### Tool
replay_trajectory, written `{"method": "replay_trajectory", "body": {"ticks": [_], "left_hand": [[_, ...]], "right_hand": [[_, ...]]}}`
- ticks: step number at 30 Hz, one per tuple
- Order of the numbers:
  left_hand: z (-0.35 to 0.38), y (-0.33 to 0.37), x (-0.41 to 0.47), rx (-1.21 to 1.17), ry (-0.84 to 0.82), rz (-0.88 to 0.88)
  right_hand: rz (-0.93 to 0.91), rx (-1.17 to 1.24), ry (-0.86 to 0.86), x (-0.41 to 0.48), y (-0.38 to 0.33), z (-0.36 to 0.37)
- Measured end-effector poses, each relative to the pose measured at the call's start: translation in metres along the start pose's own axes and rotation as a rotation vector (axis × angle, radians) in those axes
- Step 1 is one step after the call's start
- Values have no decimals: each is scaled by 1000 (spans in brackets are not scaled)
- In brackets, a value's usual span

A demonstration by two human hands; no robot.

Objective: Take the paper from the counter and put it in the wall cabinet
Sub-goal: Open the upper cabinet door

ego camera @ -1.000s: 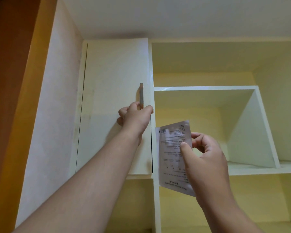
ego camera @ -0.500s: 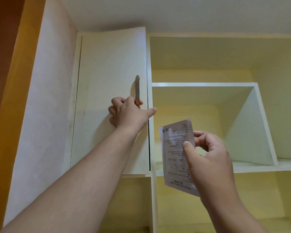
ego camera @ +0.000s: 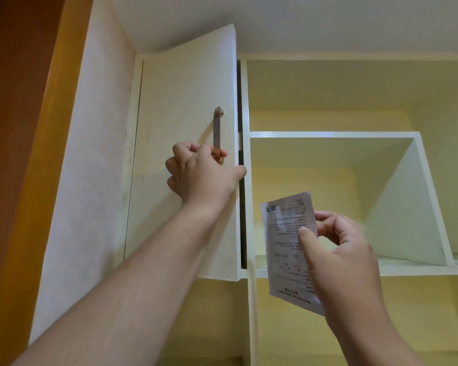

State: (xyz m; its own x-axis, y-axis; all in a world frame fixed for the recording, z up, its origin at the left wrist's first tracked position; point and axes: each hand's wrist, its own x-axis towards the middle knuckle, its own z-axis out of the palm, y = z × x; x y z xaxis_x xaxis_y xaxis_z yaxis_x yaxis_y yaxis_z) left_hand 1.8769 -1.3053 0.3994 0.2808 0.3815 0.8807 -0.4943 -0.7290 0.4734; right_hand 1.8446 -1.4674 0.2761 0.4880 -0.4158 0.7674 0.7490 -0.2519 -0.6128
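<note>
My left hand point(ego camera: 200, 175) grips the lower end of the brown bar handle point(ego camera: 217, 130) on the white wall cabinet door point(ego camera: 180, 107). The door stands slightly ajar, with a dark gap point(ego camera: 240, 202) along its right edge. My right hand point(ego camera: 339, 257) pinches a printed white paper point(ego camera: 286, 239) between thumb and fingers, holding it upright just right of the door, in front of the open shelves. The cabinet's inside is hidden behind the door.
Open white shelving with yellow back panels point(ego camera: 328, 196) fills the right side. A white side panel point(ego camera: 90, 159) and an orange-brown wall point(ego camera: 19, 128) close in the left. The ceiling point(ego camera: 302, 19) sits just above the cabinet top.
The cabinet door went from shut to slightly ajar, its right edge swinging toward me under my left hand. The paper in my right hand stayed about where it was.
</note>
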Motion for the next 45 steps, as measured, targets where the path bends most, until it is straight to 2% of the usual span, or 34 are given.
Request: {"method": "replay_trajectory", "body": {"ticks": [5, 10, 17, 22, 27, 29, 34, 36, 42, 45], "left_hand": [[-29, -2, 0, -11, 28, 45], [-67, -14, 8, -187, 112, 30], [-102, -27, 14, -222, 92, 93], [-116, -27, 9, -73, 19, 90], [-132, -31, 8, 30, 40, 82], [-137, -34, 3, 127, 74, 142], [-156, -32, -4, 298, 324, 336], [-164, -32, -5, 372, 375, 385], [-167, -36, -16, 471, 312, 478], [-163, -28, -40, 601, 281, 575]], "right_hand": [[-20, 23, -10, -3, -5, 5], [-13, 47, -20, -7, -4, 15], [-10, 72, -50, -15, -3, 28], [4, 71, -42, -20, 2, 35], [24, 83, -68, -27, 5, 42], [24, 90, -69, -28, 6, 43], [30, 123, -76, -32, 2, 51], [33, 149, -80, -34, -3, 55], [88, 210, -120, -33, -10, 73], [130, 264, -129, -33, -12, 82]]}}
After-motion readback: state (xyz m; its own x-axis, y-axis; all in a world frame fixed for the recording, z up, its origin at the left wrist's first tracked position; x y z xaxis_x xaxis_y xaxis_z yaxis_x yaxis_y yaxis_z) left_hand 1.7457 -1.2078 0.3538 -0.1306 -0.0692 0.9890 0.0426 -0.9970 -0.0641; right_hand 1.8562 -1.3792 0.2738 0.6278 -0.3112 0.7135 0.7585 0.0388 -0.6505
